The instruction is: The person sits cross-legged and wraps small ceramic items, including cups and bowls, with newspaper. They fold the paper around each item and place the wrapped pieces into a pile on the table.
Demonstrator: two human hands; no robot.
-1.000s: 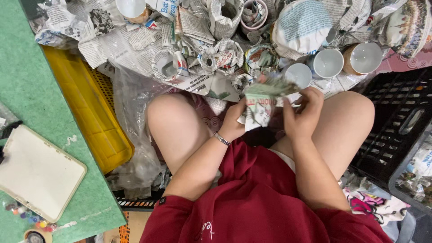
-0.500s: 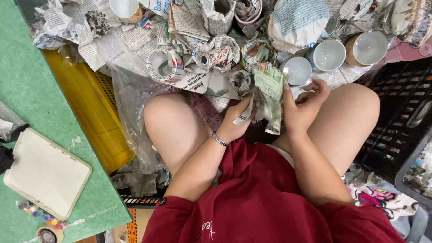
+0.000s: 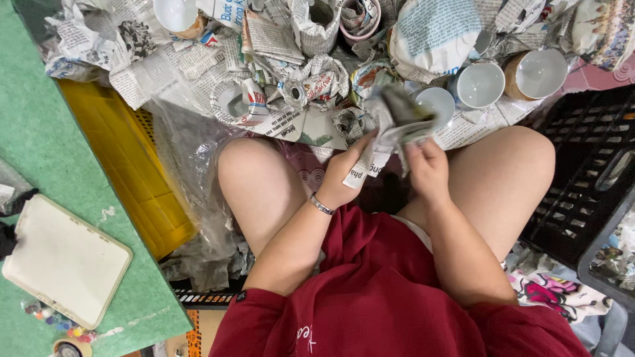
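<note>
Head camera, looking straight down at a seated person in a dark red top, bare knees apart. Both hands are meeting between the knees, just in front of a heap of crumpled newspaper.

The left hand point(image 3: 344, 177) is gripping the lower part of a crumpled newspaper bundle point(image 3: 395, 119), its fingers curling around the paper from the left and its thumb pressing on the near side. A thin metal bracelet point(image 3: 321, 204) is sitting on that wrist. The right hand point(image 3: 428, 170) is holding the same bundle from the right, its fingers bent and closing on the paper's edge; whether anything is wrapped inside is impossible to tell, as the bundle is blurred.

Just beyond the bundle, three white cups point(image 3: 479, 84) are standing open side up among the paper. More newspaper-wrapped shapes are lying across the top of the view.

To the person's left, a yellow plastic crate point(image 3: 126, 165) is lying beside a green surface point(image 3: 40, 145), which is bearing a white rectangular tray point(image 3: 63, 260). To the right, a black plastic crate point(image 3: 582, 178) is resting by the knee.
</note>
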